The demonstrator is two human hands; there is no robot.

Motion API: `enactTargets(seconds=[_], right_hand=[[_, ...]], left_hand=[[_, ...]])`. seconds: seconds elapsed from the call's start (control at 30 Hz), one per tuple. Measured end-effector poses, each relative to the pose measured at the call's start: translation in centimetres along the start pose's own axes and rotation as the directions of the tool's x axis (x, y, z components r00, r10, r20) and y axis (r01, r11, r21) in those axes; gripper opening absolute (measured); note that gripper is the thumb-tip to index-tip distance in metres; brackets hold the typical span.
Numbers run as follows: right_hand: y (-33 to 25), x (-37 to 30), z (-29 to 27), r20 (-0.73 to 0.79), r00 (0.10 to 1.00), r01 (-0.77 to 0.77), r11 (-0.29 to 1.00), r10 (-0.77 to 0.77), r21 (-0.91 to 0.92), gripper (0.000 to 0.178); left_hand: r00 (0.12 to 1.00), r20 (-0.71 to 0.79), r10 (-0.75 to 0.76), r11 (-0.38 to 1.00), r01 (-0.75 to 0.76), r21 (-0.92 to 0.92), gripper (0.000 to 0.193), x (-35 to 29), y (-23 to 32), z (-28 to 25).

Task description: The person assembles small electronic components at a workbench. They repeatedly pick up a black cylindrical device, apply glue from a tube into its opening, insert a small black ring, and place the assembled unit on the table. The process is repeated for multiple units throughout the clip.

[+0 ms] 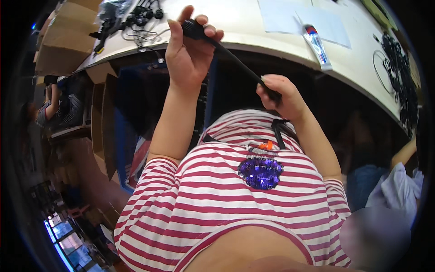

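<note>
A thin black rod [239,62] with a wider, ribbed black head [192,30] slants between my two hands, above the near edge of the white table [244,34]. The fingers of my left hand [190,61] curl round the head, with the thumb raised along its side. Lower and to the right, my right hand [286,94] is closed round the other end of the rod, thumb on top. That end is partly hidden by the fingers. I cannot tell what kind of device it is.
Several black parts with thin wires [142,16] lie at the table's left. A red, white and blue tube [317,47] rests by pale paper sheets [281,18]. Black cables [398,72] are heaped right. Cardboard boxes [68,41] stand left; other people sit at both sides.
</note>
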State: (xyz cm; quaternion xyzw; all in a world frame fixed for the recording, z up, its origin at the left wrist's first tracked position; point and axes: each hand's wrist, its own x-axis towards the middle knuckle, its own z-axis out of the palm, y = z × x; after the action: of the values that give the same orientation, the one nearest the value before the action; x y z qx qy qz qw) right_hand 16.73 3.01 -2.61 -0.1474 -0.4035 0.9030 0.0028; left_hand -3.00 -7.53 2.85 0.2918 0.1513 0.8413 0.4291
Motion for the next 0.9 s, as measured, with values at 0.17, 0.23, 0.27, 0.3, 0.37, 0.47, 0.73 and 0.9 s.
enactTargets(seconds=[0.17,0.23,0.27,0.3,0.37,0.47,0.73,0.9], right_hand=[[2.0,-0.1,0.0,0.067,0.617,0.314,0.167,-0.784,-0.935,0.028],[3.1,0.0,-0.7,0.039,0.640,0.292,0.196,-0.768,-0.936,0.023],[3.5,-0.1,-0.9,0.026,0.652,0.283,0.211,-0.758,-0.936,0.021],[3.6,-0.2,-1.1,0.021,0.674,0.312,0.258,-0.739,-0.914,0.017],[3.8,-0.2,-1.6,0.034,0.740,0.378,0.373,-0.672,-0.847,0.021],[3.7,-0.6,-1.4,-0.001,0.862,0.330,0.563,-0.508,-0.758,0.028],[4.0,-0.1,-1.8,-0.016,0.939,0.211,0.610,-0.345,-0.763,0.033],[3.4,-0.3,-1.7,-0.051,0.897,0.197,0.498,-0.440,-0.844,0.022]], left_hand=[[0.968,-0.140,0.208,0.895,-0.131,0.426,0.043,-1.0,-2.3,0.6],[0.960,-0.160,0.227,0.879,-0.132,0.458,0.045,-1.1,-3.1,0.9],[0.956,-0.171,0.239,0.870,-0.132,0.475,0.046,-1.2,-3.4,1.0],[0.964,-0.179,0.198,0.917,-0.118,0.381,0.047,-1.2,-3.7,1.4],[0.976,-0.185,0.118,0.980,-0.084,0.183,0.050,-1.3,-4.0,2.3],[0.997,-0.077,0.031,0.998,-0.026,0.063,0.052,-1.0,-3.7,-0.3],[0.982,-0.180,0.060,0.928,0.012,0.373,0.049,-1.5,-3.2,0.2],[0.987,-0.151,0.063,0.952,-0.014,0.307,0.047,-1.7,-4.1,0.5]])
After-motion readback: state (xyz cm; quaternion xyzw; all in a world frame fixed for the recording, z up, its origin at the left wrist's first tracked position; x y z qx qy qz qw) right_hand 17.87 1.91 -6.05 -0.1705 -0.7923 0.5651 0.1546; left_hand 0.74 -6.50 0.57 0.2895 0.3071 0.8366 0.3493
